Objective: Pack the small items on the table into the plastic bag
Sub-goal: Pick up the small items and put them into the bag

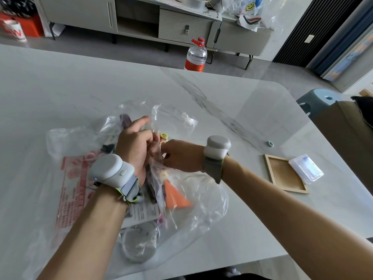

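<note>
A clear plastic bag (203,201) lies crumpled on the white table, with an orange triangular piece (174,196), a printed leaflet and a round clear lid inside it. My left hand (134,142) grips the gathered plastic at the bag's mouth. My right hand (179,156) is closed on the same plastic from the right, touching the left hand. A small yellow ring (163,136) shows just above the two hands. A wooden frame (284,176), a clear plastic case (305,168) and a small green ring (270,143) lie on the table to the right.
A second clear bag with red print (72,178) lies under my left forearm. A water bottle (196,55) stands on the floor beyond the table's far edge. A blue stool (316,100) and a brown chair (347,136) stand at the right.
</note>
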Demonstrator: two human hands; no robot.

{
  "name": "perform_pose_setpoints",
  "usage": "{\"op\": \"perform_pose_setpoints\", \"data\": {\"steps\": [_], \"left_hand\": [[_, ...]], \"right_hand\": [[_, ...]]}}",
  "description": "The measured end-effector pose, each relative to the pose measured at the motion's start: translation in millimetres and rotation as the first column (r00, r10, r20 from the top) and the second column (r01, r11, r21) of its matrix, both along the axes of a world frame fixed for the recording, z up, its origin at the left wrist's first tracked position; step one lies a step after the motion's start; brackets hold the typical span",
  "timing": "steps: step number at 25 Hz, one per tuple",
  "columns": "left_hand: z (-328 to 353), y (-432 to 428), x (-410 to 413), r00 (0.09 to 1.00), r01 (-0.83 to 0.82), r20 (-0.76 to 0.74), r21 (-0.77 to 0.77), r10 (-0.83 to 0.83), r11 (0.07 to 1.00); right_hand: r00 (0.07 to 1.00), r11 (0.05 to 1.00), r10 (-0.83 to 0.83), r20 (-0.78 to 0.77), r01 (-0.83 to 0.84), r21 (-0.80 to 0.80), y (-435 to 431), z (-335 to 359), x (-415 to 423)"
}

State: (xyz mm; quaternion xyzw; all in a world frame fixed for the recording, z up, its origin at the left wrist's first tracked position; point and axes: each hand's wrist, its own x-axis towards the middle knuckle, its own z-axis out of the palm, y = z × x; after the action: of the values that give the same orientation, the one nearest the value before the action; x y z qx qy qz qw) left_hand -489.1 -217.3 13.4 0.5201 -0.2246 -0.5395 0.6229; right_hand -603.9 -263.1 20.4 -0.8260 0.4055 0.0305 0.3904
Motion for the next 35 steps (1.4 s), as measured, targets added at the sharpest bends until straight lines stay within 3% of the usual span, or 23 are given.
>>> {"op": "perform_pose_setpoints", "data": {"steps": [3,5,12,18,21,23,26,28,31,33,35], "left_hand": [[-0.9,0.4,-0.3,1.0,0.013,0.016,0.004,-0.013,1.0],[-2.8,-0.1,-2.7,0.999,0.027,0.026,0.024,-0.027,0.999],[-5.3,0.2,-4.3,0.999,0.032,0.024,0.042,-0.033,0.999],[-7.0,-1.0,-4.9,0.999,0.043,0.03,0.048,-0.045,0.998],[-5.7,0.0,-4.7,0.998,0.046,0.033,0.042,-0.047,0.998],[-5.7,-0.2,-5.5,0.998,0.045,0.033,0.043,-0.047,0.998],[-6.7,-0.3,-6.6,0.999,0.048,0.023,0.043,-0.049,0.998],[-7.2,-0.2,-6.3,0.999,0.047,0.013,0.04,-0.047,0.998],[-6.7,-0.2,-7.0,0.999,0.041,0.026,0.042,-0.042,0.998],[-7.6,-0.4,-9.1,0.998,0.041,0.045,0.048,-0.043,0.998],[-8.7,-0.8,-13.2,0.998,0.043,0.045,0.053,-0.045,0.998]], "right_hand": [[0.971,0.983,-0.142,0.193,0.116,0.14,-0.6,-9.5,-26.2],[0.927,0.96,-0.276,0.252,0.254,0.118,-2.4,-27.9,-39.7],[0.871,0.904,-0.423,0.248,0.423,0.057,10.9,-60.7,-25.2],[0.931,0.96,-0.279,0.233,0.277,0.043,9.2,-54.7,-23.7],[0.802,0.843,-0.502,0.324,0.538,-0.024,3.6,-63.2,-31.4],[0.784,0.796,-0.555,0.278,0.598,-0.099,2.0,-63.7,-33.6],[0.908,0.916,-0.374,0.189,0.394,-0.079,1.5,-55.6,-25.7],[0.906,0.934,-0.344,0.246,0.358,-0.012,3.4,-52.0,-23.9],[0.784,0.784,-0.555,0.276,0.605,-0.14,6.5,-58.6,-43.7],[0.756,0.72,-0.638,0.147,0.653,-0.235,12.3,-62.0,-60.0],[0.769,0.754,-0.638,-0.04,0.614,-0.236,16.4,-64.9,-64.3]]}}
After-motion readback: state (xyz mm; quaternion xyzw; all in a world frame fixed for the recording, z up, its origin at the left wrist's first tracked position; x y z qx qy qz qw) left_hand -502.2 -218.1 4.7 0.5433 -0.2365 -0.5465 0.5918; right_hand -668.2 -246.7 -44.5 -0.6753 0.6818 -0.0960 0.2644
